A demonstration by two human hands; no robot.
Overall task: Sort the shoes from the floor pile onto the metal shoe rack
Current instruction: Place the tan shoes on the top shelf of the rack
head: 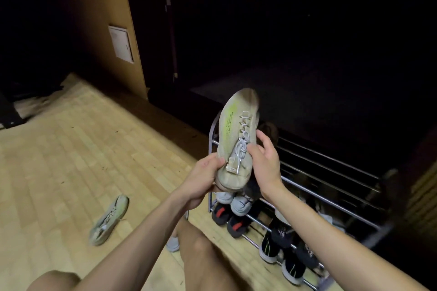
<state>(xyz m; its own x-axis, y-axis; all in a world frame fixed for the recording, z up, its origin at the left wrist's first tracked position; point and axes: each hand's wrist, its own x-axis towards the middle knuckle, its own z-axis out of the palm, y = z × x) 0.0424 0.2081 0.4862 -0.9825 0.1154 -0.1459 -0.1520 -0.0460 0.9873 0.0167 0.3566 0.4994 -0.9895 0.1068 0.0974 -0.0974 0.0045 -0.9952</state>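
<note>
Both hands carry 1 shoe (238, 139) above the rack: the left hand (203, 178) is curled round its heel end, thumb on the collar, and the right hand (263, 162) grips its right flank, with fingertips (251, 148) pinching at the laces. Neither hand is free.

Nearest the hands is the heel; the toe points up and away from them, so the shoe's long axis runs almost straight out from the hands, tilted slightly right, its laced top facing the camera. Judged from that, the shoe must be tipped toe-down and forward before it can sit on a rail.

Just beyond and below the hands stands the rack (331, 201), its bars running from near-left to far-right, roughly across the shoe's axis. Under the hands, the left end of its lower tiers is already filled with pairs (238, 215). Top bars to the right of the right hand look bare, so that hand is nearer the open space.

Well left of the left hand, the matching shoe (109, 220) lies on the floor (71, 149), not yet sorted.
</note>
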